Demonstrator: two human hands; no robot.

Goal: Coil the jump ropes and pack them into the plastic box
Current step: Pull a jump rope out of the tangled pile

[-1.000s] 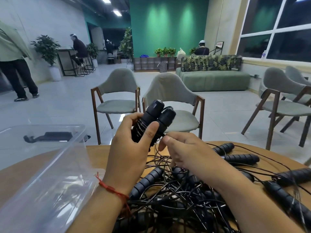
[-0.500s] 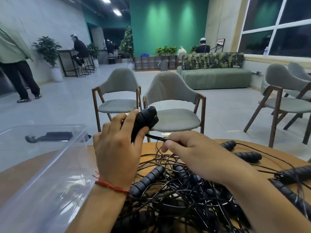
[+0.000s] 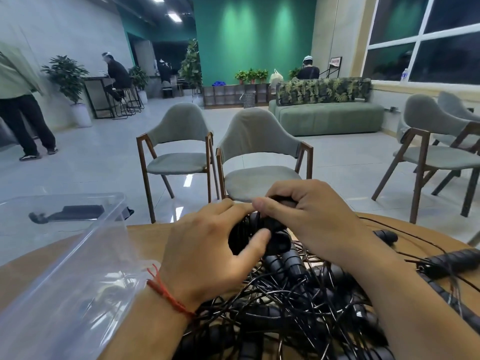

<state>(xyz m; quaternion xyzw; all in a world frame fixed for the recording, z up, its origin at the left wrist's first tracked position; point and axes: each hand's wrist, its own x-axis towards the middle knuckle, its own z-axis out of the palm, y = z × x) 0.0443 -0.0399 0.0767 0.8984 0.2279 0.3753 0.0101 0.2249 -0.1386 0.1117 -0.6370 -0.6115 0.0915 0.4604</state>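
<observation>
Currently, both hands grip one pair of black jump-rope handles (image 3: 255, 233) above the tangled jump ropes (image 3: 298, 302) on the wooden table (image 3: 145, 237): left hand (image 3: 207, 255) wraps them, right hand (image 3: 309, 216) pinches the upper end. Clear plastic box (image 3: 65, 268) lies at left.

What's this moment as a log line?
left hand: grips handles | right hand: grips handles | rope pile: tangled on table | plastic box: at left
</observation>
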